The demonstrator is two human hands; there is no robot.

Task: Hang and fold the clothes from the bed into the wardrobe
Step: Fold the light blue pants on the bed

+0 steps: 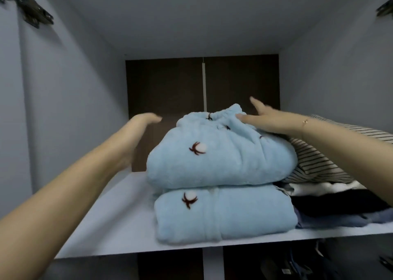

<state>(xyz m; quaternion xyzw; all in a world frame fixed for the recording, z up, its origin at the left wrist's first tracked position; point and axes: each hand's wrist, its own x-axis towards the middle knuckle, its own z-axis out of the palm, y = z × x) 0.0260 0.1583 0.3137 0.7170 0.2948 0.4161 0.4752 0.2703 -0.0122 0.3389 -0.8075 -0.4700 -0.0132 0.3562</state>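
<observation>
The step in hand looked like stowing: two folded light-blue fleece pieces sat stacked on the wardrobe shelf (119, 222), the upper fleece bundle (221, 156) resting on the lower fleece bundle (225, 216), just beside a pile of folded clothes (331, 203) topped by a striped garment (319, 162). The right hand (270, 120) lay on the upper bundle's gathered top — fingers straight, pressing rather than pinching. The left hand (142, 122) hung apart from the stack, fingers spread and holding nothing. Next would likely come a squaring nudge — then both hands drawing away for another garment.
</observation>
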